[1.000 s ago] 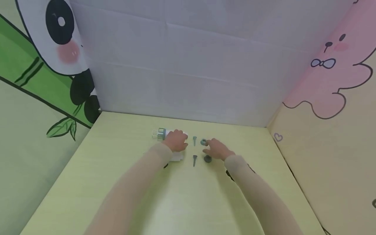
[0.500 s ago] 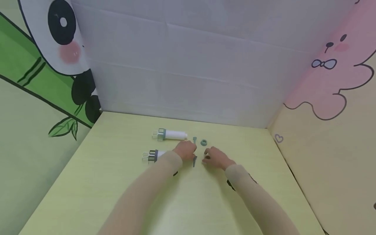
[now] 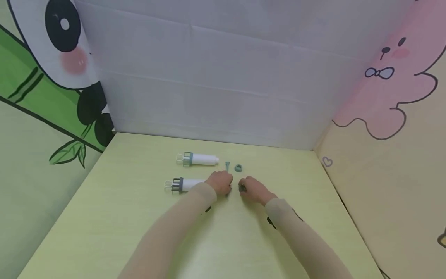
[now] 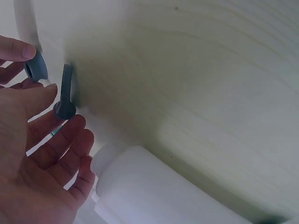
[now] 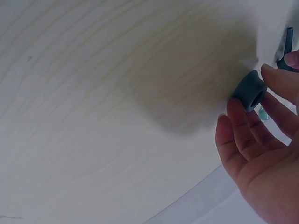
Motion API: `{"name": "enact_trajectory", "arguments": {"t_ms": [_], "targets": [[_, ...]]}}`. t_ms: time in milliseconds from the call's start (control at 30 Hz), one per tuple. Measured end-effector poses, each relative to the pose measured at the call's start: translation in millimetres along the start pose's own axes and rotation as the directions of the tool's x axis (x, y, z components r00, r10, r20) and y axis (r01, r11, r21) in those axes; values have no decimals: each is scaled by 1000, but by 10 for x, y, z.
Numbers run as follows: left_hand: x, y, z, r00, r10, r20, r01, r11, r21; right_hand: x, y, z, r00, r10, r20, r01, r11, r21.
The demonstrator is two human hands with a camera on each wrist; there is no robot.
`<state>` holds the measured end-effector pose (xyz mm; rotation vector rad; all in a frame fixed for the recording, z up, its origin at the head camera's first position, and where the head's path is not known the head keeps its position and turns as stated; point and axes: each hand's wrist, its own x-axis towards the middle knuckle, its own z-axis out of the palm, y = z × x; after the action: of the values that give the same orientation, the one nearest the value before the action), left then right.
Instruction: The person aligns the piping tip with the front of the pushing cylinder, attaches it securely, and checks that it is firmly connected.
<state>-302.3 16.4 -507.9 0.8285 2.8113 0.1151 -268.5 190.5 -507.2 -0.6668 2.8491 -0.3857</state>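
Thumb and fingers of my left hand (image 3: 219, 182) close around the flared head of a small dark peg (image 4: 66, 91), whose thin stem points away from the palm in the left wrist view. My right hand (image 3: 256, 190) pinches a dark flared ring (image 5: 250, 91) between thumb and fingertips, its hole tilted toward the palm. A white cylinder with a dark slotted end (image 3: 189, 184) lies partly behind the left hand. Behind it lies a matching white cylinder with a teal slotted end (image 3: 203, 159). A teal peg (image 3: 227, 166) and a teal ring (image 3: 238, 168) lie beyond the hands.
Everything lies on a pale wood-grain table (image 3: 104, 224). A plain whitish cloth wall (image 3: 216, 89) stands at its back edge, with printed panels on the left (image 3: 66, 112) and right (image 3: 376, 174).
My left hand has come from over the white cylinders toward the front and right, onto the dark peg. My right hand has moved from the teal ring to the dark ring, and now pinches it tilted.
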Motion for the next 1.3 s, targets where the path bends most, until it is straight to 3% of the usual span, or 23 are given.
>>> {"name": "enact_trajectory", "arguments": {"t_ms": [267,467,700,933,1067,1300], "targets": [[24,13,37,1000,7,13,-7,1000,-19,-71,56,58,998,-38,-56,39,999,26],[-40,-65,-24,996,37,-83,-50,987,-154,-111,102,99,997,9,-82,-1,996,93],[-104,-160,-100,980,42,-197,-110,932,-344,-191,108,43,989,79,-129,-48,973,224],[-155,-207,-130,961,-28,-275,-122,850,-512,-251,74,-1,972,60,-225,11,953,301],[-226,-212,-190,954,-75,-289,-113,805,-582,-276,2,-29,965,70,-253,24,936,352],[-364,-190,-183,932,-141,-334,-97,791,-604,-319,-150,-41,950,102,-296,46,890,454]]}}
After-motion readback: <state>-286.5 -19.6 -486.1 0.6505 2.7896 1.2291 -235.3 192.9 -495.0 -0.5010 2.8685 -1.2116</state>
